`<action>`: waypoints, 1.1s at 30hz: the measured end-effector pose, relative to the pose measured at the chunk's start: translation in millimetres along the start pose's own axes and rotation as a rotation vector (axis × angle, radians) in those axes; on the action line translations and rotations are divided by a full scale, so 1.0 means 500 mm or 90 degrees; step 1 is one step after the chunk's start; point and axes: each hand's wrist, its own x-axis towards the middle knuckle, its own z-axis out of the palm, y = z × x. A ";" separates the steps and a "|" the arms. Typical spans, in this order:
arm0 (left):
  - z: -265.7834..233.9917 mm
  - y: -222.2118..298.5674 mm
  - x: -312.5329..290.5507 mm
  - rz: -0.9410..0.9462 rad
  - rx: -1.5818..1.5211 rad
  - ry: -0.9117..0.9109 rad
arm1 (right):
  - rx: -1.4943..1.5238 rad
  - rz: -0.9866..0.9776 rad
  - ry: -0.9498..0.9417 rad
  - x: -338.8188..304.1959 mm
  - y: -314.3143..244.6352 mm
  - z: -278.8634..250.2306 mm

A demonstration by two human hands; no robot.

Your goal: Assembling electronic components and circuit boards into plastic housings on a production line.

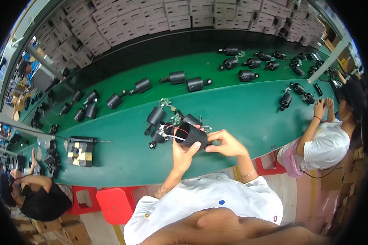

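Black cylinder housings lie scattered along the green tabletop, and a small cluster of them with loose wires sits just behind the hands. The left hand grips a black cylinder housing from below, above the tabletop's near edge; the right hand pinches its right end. Grey cartons are stacked along the far side. Bare green surface lies to the right, toward a seated person. Red stools stand below the edge.

Far side of the black cylindrical housing behind both hands — wire ends too small.
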 end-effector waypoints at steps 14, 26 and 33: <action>-0.013 0.025 -0.023 -0.188 -0.245 -0.335 | 0.228 -0.027 -0.018 0.077 0.014 0.022; -0.069 0.039 -0.024 -0.232 -0.051 -0.350 | -0.303 -0.201 0.094 0.043 -0.045 -0.005; -0.027 0.026 -0.034 -0.006 0.090 -0.141 | -0.515 -0.145 0.003 0.025 -0.101 -0.024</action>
